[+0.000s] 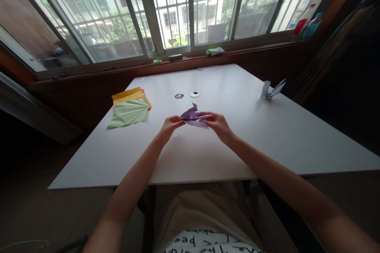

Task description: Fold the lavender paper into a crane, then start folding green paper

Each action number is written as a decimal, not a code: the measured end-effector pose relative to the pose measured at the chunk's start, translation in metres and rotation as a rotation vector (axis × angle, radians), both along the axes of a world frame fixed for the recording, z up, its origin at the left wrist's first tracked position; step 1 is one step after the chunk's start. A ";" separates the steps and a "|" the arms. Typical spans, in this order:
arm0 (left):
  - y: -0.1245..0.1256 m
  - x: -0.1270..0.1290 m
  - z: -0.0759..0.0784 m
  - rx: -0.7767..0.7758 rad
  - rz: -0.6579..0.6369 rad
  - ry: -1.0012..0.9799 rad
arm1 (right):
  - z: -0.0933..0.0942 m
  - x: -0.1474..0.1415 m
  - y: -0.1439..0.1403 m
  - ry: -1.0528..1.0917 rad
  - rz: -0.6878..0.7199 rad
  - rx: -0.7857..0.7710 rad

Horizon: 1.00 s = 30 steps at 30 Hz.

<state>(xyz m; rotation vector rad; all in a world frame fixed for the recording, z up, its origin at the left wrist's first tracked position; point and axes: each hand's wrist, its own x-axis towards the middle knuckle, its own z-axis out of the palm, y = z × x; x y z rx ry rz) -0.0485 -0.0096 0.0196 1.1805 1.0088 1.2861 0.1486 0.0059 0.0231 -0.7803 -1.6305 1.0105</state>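
A folded purple origami crane is held between my two hands above the middle of the white table. My left hand pinches its left end between thumb and fingers. On the other side my right hand grips the right end, with thumb and fingers closed on the paper. One pointed, bent flap of the crane sticks upward, and flat flaps stretch to the right. Part of the paper is hidden behind my fingertips.
Creased green paper and orange paper lie at the table's left. Two small round items, a patterned disc and a white disc with a black spot, lie beyond my hands. A pale origami figure stands at the right edge of the table.
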 end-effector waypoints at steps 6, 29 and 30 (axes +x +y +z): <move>0.001 -0.001 -0.001 0.040 0.022 0.021 | 0.002 -0.001 -0.005 -0.018 -0.127 0.071; 0.006 -0.002 -0.008 0.098 0.070 0.036 | 0.009 0.005 0.010 0.227 0.210 -0.664; 0.005 -0.002 -0.008 0.101 0.069 0.035 | 0.008 0.005 0.011 0.237 0.234 -0.707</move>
